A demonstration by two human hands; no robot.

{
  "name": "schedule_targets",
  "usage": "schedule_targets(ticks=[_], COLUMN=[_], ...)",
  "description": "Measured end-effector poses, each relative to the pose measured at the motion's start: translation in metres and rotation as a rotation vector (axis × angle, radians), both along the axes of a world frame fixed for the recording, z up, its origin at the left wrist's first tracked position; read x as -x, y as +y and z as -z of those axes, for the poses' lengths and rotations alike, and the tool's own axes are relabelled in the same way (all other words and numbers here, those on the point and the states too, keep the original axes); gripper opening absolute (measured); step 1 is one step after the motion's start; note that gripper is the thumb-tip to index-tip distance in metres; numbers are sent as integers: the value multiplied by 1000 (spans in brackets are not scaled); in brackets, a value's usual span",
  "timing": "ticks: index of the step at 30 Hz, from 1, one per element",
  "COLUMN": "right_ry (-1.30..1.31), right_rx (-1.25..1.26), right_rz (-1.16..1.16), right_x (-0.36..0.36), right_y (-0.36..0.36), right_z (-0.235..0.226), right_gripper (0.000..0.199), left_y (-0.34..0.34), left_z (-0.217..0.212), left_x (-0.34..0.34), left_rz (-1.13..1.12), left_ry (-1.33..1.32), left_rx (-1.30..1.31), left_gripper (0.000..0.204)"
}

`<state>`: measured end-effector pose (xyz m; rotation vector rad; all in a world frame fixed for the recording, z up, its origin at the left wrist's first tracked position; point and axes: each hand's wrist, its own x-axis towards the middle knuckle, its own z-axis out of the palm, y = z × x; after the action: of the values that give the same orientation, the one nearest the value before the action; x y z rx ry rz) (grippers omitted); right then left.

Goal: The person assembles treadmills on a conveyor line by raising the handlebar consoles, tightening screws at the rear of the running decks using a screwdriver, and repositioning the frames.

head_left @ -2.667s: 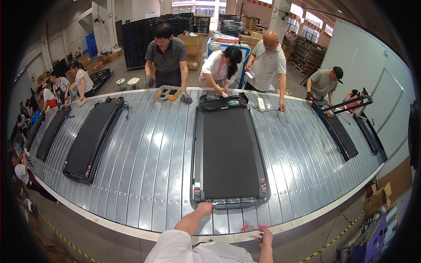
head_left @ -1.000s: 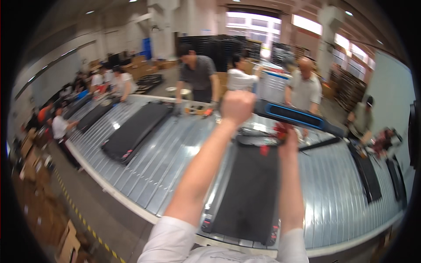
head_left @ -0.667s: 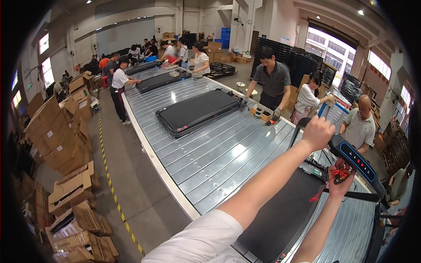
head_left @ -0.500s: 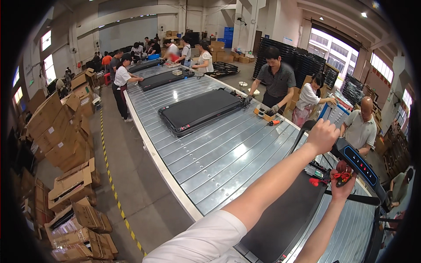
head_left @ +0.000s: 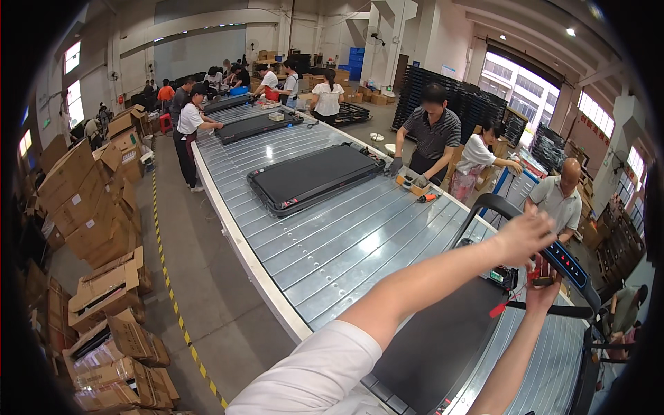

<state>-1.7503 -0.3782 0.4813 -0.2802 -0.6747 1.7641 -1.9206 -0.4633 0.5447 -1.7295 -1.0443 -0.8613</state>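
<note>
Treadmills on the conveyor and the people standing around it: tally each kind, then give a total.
Flat black treadmills on the conveyor: 4 (one under the hands, a second, a third, a fourth)
People at the near right side: 3 (striped shirt, white top, pale shirt)
Total: 7

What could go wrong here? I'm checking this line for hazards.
1. The left hand rests on the raised handlebar while the right hand holds a red tool just under it; if the bar drops, fingers could be pinched.
2. The head is turned toward the aisle, so the hands work at the picture's edge, likely out of direct sight; the tool could slip.
</note>
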Motion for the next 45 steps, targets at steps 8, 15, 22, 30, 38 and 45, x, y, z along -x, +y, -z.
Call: schedule_targets(ticks=[8,15,22,30,38,45], right_ry=[-250,-965,-1050,-980,-933,-964], right_rx=[-20,181,509,505,543,582], right_rz=[148,-198,-197,-168,-86,9], right_x=[-101,-161,-149,-177,-175,-149], right_y=[38,30,55,90,112,108], right_z=[111,274,309,317,318,336], right_gripper=[28,20,11,19,25,33], left_y=[34,116,247,289,324,341], left_z=[22,-43,-66,-98,-88,-74], left_x=[-69,-79,-43,-92,-78,-49], left_rz=[41,-94,-111,-89,-80,-130], left_ry=[-14,38,-50,-34,47,66], left_rx=[-99,76,18,68,-7,-8], left_gripper=[29,23,31,45,31,28])
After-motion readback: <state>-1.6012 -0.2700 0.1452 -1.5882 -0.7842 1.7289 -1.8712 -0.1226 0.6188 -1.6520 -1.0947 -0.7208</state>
